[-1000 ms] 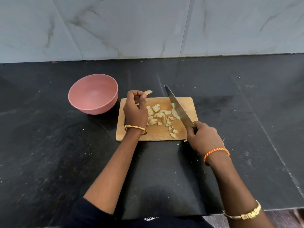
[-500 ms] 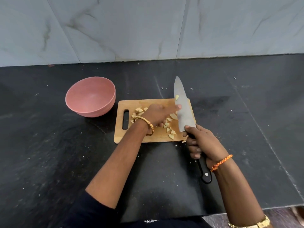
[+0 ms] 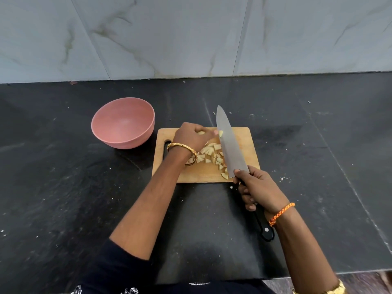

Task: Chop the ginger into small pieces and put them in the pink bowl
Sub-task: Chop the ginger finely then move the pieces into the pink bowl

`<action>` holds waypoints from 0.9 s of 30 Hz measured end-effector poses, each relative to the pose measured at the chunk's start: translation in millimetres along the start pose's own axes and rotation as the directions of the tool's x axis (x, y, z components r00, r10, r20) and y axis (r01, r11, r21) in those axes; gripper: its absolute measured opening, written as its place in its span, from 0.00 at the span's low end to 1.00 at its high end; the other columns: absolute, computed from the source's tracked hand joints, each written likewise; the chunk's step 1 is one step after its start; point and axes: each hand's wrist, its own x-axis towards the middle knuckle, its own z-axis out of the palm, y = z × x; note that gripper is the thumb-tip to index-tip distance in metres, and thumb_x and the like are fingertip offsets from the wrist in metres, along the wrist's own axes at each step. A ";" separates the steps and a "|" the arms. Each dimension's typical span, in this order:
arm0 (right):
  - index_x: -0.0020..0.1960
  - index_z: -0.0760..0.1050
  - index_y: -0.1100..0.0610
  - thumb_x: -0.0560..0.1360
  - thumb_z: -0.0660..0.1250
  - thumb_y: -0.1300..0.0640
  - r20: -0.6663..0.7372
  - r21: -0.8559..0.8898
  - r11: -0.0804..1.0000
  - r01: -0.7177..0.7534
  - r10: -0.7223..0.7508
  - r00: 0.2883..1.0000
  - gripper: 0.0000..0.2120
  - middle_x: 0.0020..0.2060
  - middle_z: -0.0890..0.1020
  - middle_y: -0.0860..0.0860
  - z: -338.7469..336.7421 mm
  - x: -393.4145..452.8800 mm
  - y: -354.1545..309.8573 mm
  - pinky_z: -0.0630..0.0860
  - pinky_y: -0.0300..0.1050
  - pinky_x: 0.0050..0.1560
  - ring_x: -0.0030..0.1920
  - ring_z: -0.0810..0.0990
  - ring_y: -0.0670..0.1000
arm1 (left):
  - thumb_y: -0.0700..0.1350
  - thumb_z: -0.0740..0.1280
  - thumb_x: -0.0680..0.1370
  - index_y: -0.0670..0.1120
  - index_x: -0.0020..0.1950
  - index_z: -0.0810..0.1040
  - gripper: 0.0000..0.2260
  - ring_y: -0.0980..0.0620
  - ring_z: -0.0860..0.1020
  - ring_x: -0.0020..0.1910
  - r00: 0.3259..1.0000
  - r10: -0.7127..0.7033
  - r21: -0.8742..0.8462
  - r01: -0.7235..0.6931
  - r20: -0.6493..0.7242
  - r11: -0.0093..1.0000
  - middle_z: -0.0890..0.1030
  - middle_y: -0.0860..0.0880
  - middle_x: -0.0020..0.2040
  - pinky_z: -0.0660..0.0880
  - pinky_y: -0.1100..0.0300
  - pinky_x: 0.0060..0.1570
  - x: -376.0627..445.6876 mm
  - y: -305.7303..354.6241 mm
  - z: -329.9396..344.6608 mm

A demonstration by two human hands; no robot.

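ginger pieces (image 3: 212,154) lie in a loose heap on the middle of a wooden cutting board (image 3: 247,145), which sits on a black bench (image 3: 63,187) below a pale marble wall (image 3: 191,35). at the far left, a pink bowl (image 3: 123,123) stands on the bench just beside the board's left edge, with nothing visible inside. next comes the left hand (image 3: 191,136), wearing a gold bangle (image 3: 183,152), hovering over the board's upper left; its fingers (image 3: 209,134) reach right toward a small bit of ginger (image 3: 221,133) stuck on the knife (image 3: 230,147) blade, with another piece tucked under the hand. the blade lies tilted flat-side up above the board, tip pointing away. at right, the right hand (image 3: 257,187), with an orange thread band (image 3: 281,214), has its fingers wrapped tightly round the knife's black handle.
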 end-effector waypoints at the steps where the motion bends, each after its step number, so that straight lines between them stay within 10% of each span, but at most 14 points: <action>1: 0.39 0.68 0.59 0.80 0.59 0.57 0.000 -0.019 1.000 0.013 -0.013 1.000 0.11 0.21 0.64 0.49 1.3 -0.6 0.0 0.59 0.32 0.17 0.15 0.59 0.45 | 0.57 0.70 0.70 0.43 0.50 0.83 0.19 0.51 0.78 0.49 1.000 -0.002 -0.028 0.002 -0.019 1.000 0.83 0.47 0.51 0.71 0.60 0.47 0.5 2.0 2.8; 5: 0.40 0.69 0.59 0.80 0.59 0.57 0.012 -0.049 0.998 0.044 -0.043 0.999 0.11 0.21 0.64 0.48 3.4 -3.7 -1.9 0.59 0.32 0.17 0.16 0.59 0.45 | 0.55 0.71 0.71 0.42 0.47 0.83 0.16 0.52 0.75 0.34 0.997 -0.008 -0.072 0.003 -0.073 0.997 0.82 0.46 0.38 0.71 0.61 0.38 0.7 4.2 10.9; 12: 0.40 0.69 0.59 0.80 0.59 0.57 -0.027 0.001 1.000 0.026 -0.026 0.999 0.11 0.20 0.63 0.48 -6.2 -2.5 -0.4 0.58 0.32 0.18 0.16 0.58 0.45 | 0.45 0.73 0.71 0.46 0.59 0.79 0.16 0.46 0.74 0.61 0.996 -0.074 0.022 0.073 0.055 0.997 0.76 0.46 0.63 0.71 0.56 0.58 -0.8 -8.4 -4.6; 19: 0.36 0.72 0.54 0.77 0.60 0.54 -0.280 -0.418 0.906 0.065 -0.196 0.940 0.12 0.27 0.74 0.49 -18.7 3.5 13.6 0.67 0.40 0.28 0.29 0.72 0.51 | 0.46 0.64 0.77 0.45 0.51 0.79 0.08 0.57 0.72 0.33 0.996 -0.088 -0.131 0.090 0.021 0.987 0.76 0.52 0.35 0.72 0.63 0.38 1.0 4.1 -24.2; 23: 0.38 0.74 0.56 0.77 0.60 0.53 -0.321 -0.484 0.872 0.068 -0.249 0.914 0.12 0.30 0.76 0.52 -24.8 0.7 13.5 0.68 0.41 0.31 0.33 0.74 0.52 | 0.40 0.66 0.73 0.46 0.51 0.80 0.08 0.57 0.75 0.39 0.987 0.132 0.109 -0.142 0.094 0.984 0.79 0.51 0.44 0.73 0.64 0.39 -0.5 4.3 -5.5; 27: 0.39 0.75 0.57 0.77 0.60 0.53 -0.317 -0.481 0.874 0.064 -0.241 0.917 0.11 0.31 0.76 0.52 -26.2 -1.7 11.9 0.66 0.40 0.31 0.32 0.73 0.50 | 0.43 0.70 0.73 0.50 0.59 0.79 0.14 0.48 0.74 0.58 0.892 0.273 0.493 -0.431 0.361 0.755 0.77 0.47 0.57 0.68 0.60 0.55 12.0 11.8 21.2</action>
